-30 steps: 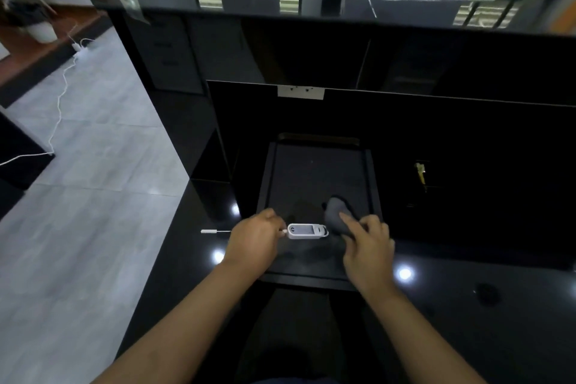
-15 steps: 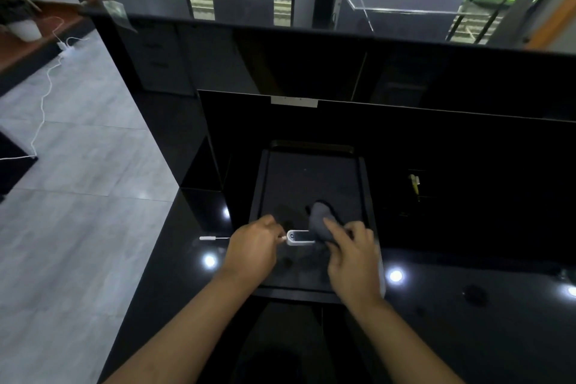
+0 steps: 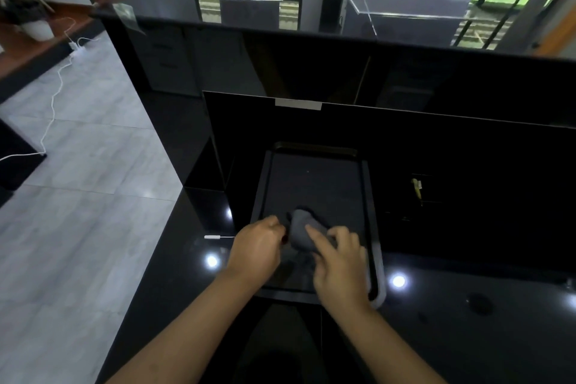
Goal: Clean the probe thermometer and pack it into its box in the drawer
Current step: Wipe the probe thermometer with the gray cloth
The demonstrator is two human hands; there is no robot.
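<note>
**Thermometer Body Being Wiped Over the Tray**

The cleaning step is judged to be in hand. The probe thermometer [image 3: 218, 236] is being held by the left hand [image 3: 257, 251], whose fingers are closed around the middle of it; only the thin white probe end is being shown, jutting out to the outer side of that hand over the glossy black bench [image 3: 174, 274]. The thermometer's body is being hidden just beyond the left knuckles, under a grey cloth [image 3: 301, 232]. That cloth is being pressed down by the right hand [image 3: 339, 271], with the fingers spread apart and the index finger laid along the top of the cloth, so the hand is pushing rather than gripping. Both hands are being kept over the near end of a dark tray [image 3: 364, 190].

Packing is judged not yet begun: neither the box nor the drawer can be made out with any certainty. A small yellowish item [image 3: 416, 188] is lying well beyond the right hand, too small to be identified.

For the next move, the cloth is likely to be drawn along toward the exposed probe, while the left grip is being shifted to uncover the metal.
</note>
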